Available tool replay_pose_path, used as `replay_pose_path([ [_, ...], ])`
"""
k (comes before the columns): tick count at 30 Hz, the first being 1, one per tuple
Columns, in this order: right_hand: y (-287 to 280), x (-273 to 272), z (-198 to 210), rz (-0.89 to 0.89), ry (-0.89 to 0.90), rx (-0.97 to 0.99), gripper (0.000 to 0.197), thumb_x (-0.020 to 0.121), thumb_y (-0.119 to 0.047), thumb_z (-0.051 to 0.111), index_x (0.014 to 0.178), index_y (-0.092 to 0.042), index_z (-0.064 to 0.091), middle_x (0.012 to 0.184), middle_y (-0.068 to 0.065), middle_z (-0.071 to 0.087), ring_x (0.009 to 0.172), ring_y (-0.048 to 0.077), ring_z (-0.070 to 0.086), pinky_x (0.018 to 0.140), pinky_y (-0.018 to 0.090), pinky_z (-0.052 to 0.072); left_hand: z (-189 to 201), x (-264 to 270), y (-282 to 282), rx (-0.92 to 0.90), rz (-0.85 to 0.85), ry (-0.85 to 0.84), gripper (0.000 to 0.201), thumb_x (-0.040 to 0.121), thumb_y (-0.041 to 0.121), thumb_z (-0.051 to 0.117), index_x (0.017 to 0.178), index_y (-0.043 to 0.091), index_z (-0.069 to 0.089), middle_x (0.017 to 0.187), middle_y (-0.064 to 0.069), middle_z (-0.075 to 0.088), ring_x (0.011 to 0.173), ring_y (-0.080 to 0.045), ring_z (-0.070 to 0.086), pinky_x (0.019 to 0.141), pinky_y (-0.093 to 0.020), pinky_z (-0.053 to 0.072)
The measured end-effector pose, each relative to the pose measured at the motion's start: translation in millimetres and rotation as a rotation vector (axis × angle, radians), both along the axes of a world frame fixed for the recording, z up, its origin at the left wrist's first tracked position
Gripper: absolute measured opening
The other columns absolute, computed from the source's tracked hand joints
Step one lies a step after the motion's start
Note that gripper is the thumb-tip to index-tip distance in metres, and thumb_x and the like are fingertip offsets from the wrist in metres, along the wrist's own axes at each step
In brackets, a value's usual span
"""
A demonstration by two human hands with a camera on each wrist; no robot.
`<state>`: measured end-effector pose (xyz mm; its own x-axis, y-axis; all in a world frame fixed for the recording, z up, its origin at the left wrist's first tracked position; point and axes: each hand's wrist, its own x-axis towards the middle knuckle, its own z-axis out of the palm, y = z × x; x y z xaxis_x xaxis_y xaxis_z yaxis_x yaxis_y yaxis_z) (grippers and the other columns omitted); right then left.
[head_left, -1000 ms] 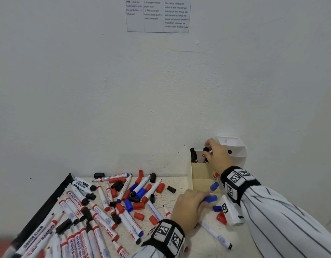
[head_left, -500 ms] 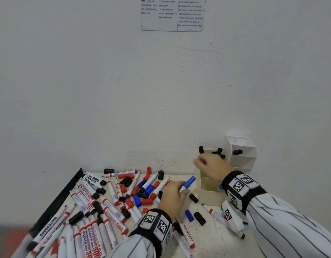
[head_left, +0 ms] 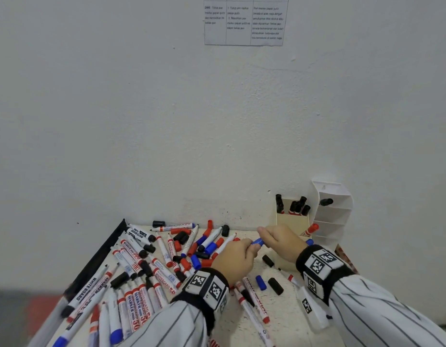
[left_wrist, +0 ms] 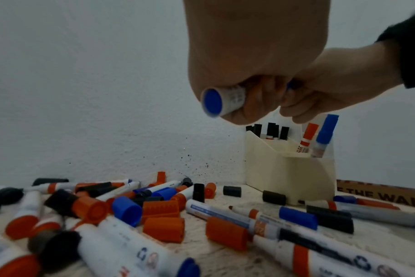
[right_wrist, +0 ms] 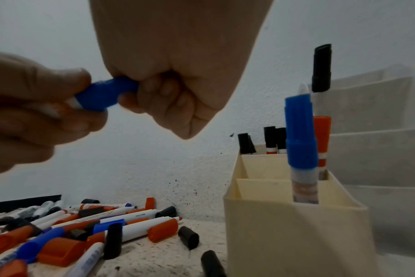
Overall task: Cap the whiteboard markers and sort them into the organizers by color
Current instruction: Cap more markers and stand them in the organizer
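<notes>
My left hand (head_left: 238,256) grips a white whiteboard marker with a blue end (left_wrist: 222,100), held above the table. My right hand (head_left: 279,240) pinches the blue cap (right_wrist: 104,95) at the marker's other end, and the two hands meet there. The marker's tip is hidden inside the cap and fingers. Behind the hands stands a cream organizer (head_left: 293,221). Several black-capped markers (head_left: 295,206) stand in its back compartment, a red one (head_left: 309,229) further forward and a blue one (right_wrist: 301,142) in front.
Many loose markers and red, blue and black caps (head_left: 181,256) cover the table to the left and under my hands. A white tiered organizer (head_left: 333,214) against the wall holds one black marker (head_left: 326,202). A black strip (head_left: 101,256) edges the table's left side.
My right hand left the black markers in the organizer and came down to my left hand. The left hand lifted the blue marker off the table, and the right now pinches its cap.
</notes>
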<state>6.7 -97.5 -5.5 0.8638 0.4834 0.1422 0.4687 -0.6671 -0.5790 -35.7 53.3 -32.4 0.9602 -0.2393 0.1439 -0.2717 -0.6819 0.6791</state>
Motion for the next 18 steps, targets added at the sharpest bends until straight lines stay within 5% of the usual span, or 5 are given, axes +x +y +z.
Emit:
replay_pose_path([
  [3,6,-5,2,0.008,-0.028,-0.008,0.043,0.097,-0.016,0.039,0.054,-0.019,0.04,0.052,-0.004,0.036,0.046,0.006,0.031,0.054,0.021,0.029,-2,-1,7,0.005,0.002,-0.037,0.029,0.096,0.037,0.044,0.103,0.015,0.061,0.066,0.011,0.045,0.06,-0.001,0.041,0.058,-0.017,0.033],
  [6,15,-9,1,-0.052,0.034,-0.137,0.047,0.096,-0.032,0.039,0.052,-0.017,0.041,0.05,-0.002,0.037,0.047,0.01,0.032,0.055,0.03,0.031,-2,-3,10,0.019,-0.033,-0.049,0.027,0.093,0.032,0.053,0.11,0.015,0.063,0.074,0.009,0.055,0.066,-0.001,0.047,0.065,-0.018,0.038],
  [12,28,-17,6,0.018,-0.085,-0.28,0.041,0.101,-0.021,0.026,0.068,-0.009,0.047,0.051,-0.003,0.036,0.053,0.018,0.041,0.058,0.024,0.03,6,-15,13,0.05,-0.035,0.027,0.029,0.099,0.03,0.039,0.092,0.011,0.06,0.06,0.01,0.042,0.053,-0.002,0.039,0.054,-0.015,0.032],
  [15,24,-19,8,0.03,-0.115,-0.168,0.046,0.1,-0.018,0.032,0.054,-0.02,0.037,0.047,-0.005,0.033,0.04,0.008,0.035,0.048,0.017,0.027,8,-21,15,-0.143,0.018,0.133,0.043,0.101,0.036,0.029,0.068,0.022,0.053,0.061,0.006,0.048,0.052,-0.005,0.042,0.057,-0.019,0.039],
  [18,22,-19,10,0.009,-0.096,-0.016,0.049,0.098,-0.02,0.039,0.05,-0.023,0.038,0.047,-0.007,0.037,0.041,0.006,0.039,0.049,0.015,0.027,12,-23,14,-0.436,0.049,0.316,0.041,0.101,0.033,0.027,0.081,0.015,0.059,0.061,0.004,0.05,0.045,-0.007,0.04,0.047,-0.021,0.036],
])
